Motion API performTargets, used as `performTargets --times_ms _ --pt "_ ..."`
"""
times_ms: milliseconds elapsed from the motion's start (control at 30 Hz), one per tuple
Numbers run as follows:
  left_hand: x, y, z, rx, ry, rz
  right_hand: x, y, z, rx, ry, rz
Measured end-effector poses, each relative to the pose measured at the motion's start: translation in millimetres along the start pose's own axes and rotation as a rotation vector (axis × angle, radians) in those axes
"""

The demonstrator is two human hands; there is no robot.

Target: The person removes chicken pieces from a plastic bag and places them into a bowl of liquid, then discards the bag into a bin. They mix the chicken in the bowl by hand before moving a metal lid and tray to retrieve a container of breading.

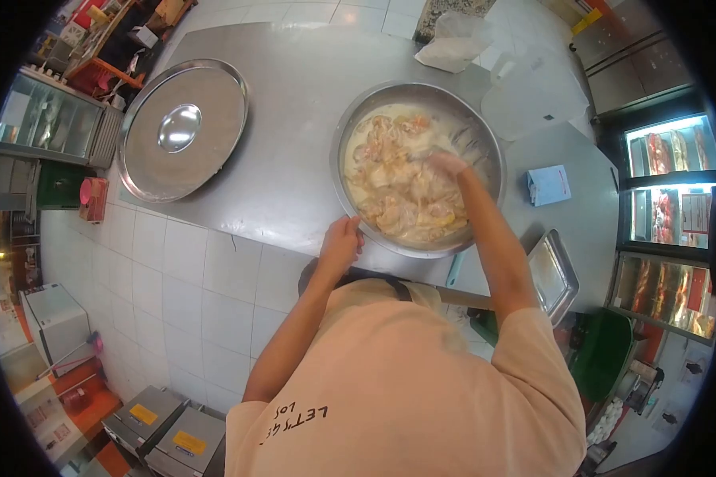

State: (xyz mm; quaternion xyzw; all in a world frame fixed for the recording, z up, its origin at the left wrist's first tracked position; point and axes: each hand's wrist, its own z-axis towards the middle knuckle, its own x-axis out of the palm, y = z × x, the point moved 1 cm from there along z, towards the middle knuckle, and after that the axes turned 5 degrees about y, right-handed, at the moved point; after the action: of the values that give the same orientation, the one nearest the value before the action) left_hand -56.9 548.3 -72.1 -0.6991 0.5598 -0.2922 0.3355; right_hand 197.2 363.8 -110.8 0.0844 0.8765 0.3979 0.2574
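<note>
A wide steel bowl (497, 151) stands on the table, filled with pale raw meat pieces, likely chicken (390, 179), in a milky white liquid. At the bowl's near left rim is my left hand (342, 245), its fingers curled closed on the edge. My right hand (449, 164) reaches into the bowl from the right, touching the meat. Its fingers are smeared by motion and partly sunk among the pieces, so what they hold is hidden.
A large round steel lid (147, 111) lies at the left of the steel table (286, 103). Around the bowl are a bag of white powder (453, 44), a translucent plastic sheet or container (537, 91), a blue-white packet (548, 185), a metal tray (554, 274) and a pale-blue handle (455, 270).
</note>
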Motion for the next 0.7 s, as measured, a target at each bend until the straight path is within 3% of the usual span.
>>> performTargets --times_ms 67,133,200,233,300,333,400,433,500,533,600,633,700 --pt "1 -3 -2 -0.008 -0.001 0.004 15 49 -32 0.051 -0.074 -0.111" --pt "0 -2 -2 0.000 0.000 0.005 24 39 -41 0.108 -0.136 -0.222" --pt "-2 -4 -5 -0.005 -0.009 0.005 28 -4 -42 -0.339 -0.160 -0.724" --pt "-2 -6 -5 -0.002 -0.019 0.009 17 2 -50 -0.333 -0.159 -0.725" --pt "-2 -5 -5 -0.009 -0.015 0.006 -11 20 -61 -0.559 0.090 -0.774" --pt "-2 -5 -5 -0.012 -0.019 0.009 -23 24 -58 -0.558 0.090 -0.774" --pt "-3 -4 -3 -0.009 -0.010 0.013 -47 33 -39 -0.297 0.005 -0.619" --pt "-4 -4 -3 -0.009 0.000 0.018 -52 41 -27 -0.303 0.005 -0.615" --pt "-5 -5 -3 -0.023 0.007 0.045 -61 55 1 0.138 -0.359 -0.566" --pt "-5 -5 -3 -0.038 0.020 0.067 -60 41 20 0.135 -0.357 -0.560" --pt "-3 -2 0 -0.036 0.015 0.044 -38 1 60 -0.043 -0.080 -0.955" --pt "-3 -1 1 -0.032 0.012 0.016 -34 21 53 -0.051 -0.078 -0.947" --pt "-3 -1 -1 -0.024 0.015 0.005 -27 52 32 0.095 0.178 -0.046"
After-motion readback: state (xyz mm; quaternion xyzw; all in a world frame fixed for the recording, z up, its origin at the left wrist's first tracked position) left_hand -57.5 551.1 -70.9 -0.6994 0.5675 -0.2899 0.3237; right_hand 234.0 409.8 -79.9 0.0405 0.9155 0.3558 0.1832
